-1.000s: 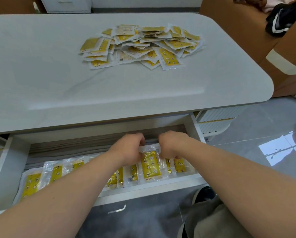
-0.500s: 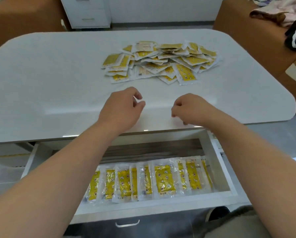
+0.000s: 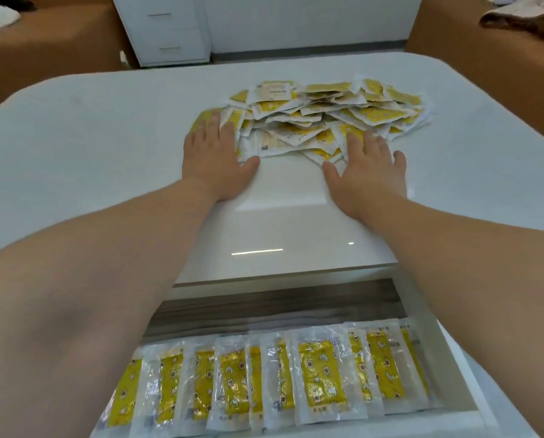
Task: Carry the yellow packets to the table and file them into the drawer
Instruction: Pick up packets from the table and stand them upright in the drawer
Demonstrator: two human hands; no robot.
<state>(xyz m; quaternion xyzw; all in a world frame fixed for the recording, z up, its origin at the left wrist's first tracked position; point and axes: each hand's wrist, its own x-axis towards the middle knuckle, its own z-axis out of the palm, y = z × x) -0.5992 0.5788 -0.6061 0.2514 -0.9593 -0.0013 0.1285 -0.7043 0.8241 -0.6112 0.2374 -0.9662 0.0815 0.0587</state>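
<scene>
- Packets, loose: the heap of yellow packets (image 3: 327, 118) lay on the table (image 3: 90, 147), past its middle toward the far side. They were flat sachets with yellow printed faces and white crimped borders, some pale side up, overlapping at all angles.
- Packets, filed: the filed row (image 3: 321, 380) stood in the open drawer (image 3: 280, 306) under the table's near edge, lapped like index cards. The wrap was clear crinkled film over yellow patterned inserts.
- Progress (judgement): carrying looked finished. One row was in and the heap looked the larger share, so most of the filing was left.
- Left hand (image 3: 215, 156): lay palm down on the table, left of its centre. Its fingers were straight and close together, with the tips over the heap's outermost packets and the thumb splayed. It pinched nothing.
- Right hand (image 3: 368, 167): lay palm down on the table, right of its centre, with flat fingers reaching onto the heap's near edge. It grasped nothing.
- Drawer: had white walls, and a wood-grain strip was bare behind the row.
- Table: had a glossy white top with rounded corners and showed lamp glints near the front edge.
- Beyond the table's far side: a white cabinet (image 3: 166, 30) stood between brown upholstered pieces (image 3: 43, 49).
</scene>
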